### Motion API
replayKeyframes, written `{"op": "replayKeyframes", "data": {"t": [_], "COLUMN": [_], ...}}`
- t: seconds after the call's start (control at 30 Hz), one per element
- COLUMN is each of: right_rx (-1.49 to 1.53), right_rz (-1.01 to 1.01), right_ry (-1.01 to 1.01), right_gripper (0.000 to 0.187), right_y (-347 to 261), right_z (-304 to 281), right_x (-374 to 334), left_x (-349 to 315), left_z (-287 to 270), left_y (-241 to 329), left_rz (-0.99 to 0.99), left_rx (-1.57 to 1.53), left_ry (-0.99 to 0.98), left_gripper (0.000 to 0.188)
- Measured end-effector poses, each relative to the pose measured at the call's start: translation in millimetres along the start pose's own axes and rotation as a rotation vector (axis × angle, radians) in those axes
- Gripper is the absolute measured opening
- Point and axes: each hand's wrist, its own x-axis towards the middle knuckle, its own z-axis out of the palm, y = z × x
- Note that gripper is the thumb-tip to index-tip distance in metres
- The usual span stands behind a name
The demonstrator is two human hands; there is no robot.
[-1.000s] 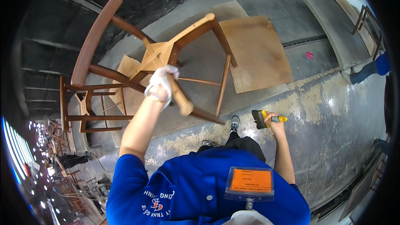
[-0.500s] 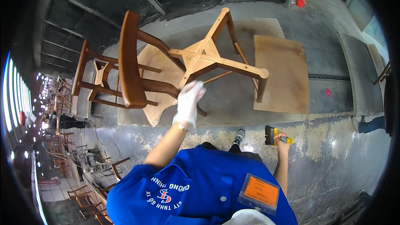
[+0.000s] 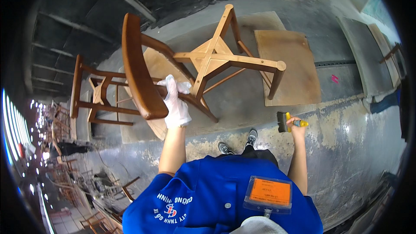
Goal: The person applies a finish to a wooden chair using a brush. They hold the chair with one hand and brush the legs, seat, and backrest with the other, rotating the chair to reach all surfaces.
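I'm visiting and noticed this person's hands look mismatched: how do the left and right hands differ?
The left hand wears a white glove; the right hand is bare. The left hand is at the wooden chair frame, beside its backrest, while the right hand grips a wide paintbrush, apart from the frame. Both reach out in front of the blue shirt.

A furniture workshop is indicated — a wooden chair frame (image 3: pixel 209 59) is held with its pale crossed rails (image 3: pixel 247 60) exposed, and a smaller-looking second frame (image 3: pixel 99 90) is placed behind it. A wide brush (image 3: pixel 282 122) is gripped, and stained brown board (image 3: pixel 288 67) is laid over a worn, blotched floor (image 3: pixel 342 143). More wooden chairs (image 3: pixel 95 222) are crowded at the left — and a blue work shirt (image 3: pixel 208 190) is worn with an orange badge (image 3: pixel 271 193)
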Motion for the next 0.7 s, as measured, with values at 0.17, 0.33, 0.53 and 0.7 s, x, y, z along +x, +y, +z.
{"op": "replayKeyframes", "data": {"t": [0.17, 0.33, 0.53, 0.7], "right_rx": [0.174, 0.868, 1.329, 1.188], "right_rz": [0.206, -0.221, -0.314, -0.002], "right_ry": [0.352, 0.248, -0.009, 0.290], "right_gripper": [0.021, 0.014, 0.020, 0.022], "right_y": [-98, -242, -277, -122], "right_z": [-45, 4, 144, 100], "right_x": [-3, 15, 73, 64], "left_x": [20, 71, 144, 204], "left_z": [14, 14, 3, 0], "left_y": [46, 56, 19, -1], "left_rz": [0.034, -0.092, -0.014, -0.073], "left_rx": [0.018, -0.037, 0.091, -0.017], "left_ry": [-0.032, 0.061, 0.062, 0.047], "left_gripper": [0.027, 0.019, 0.025, 0.011]}}
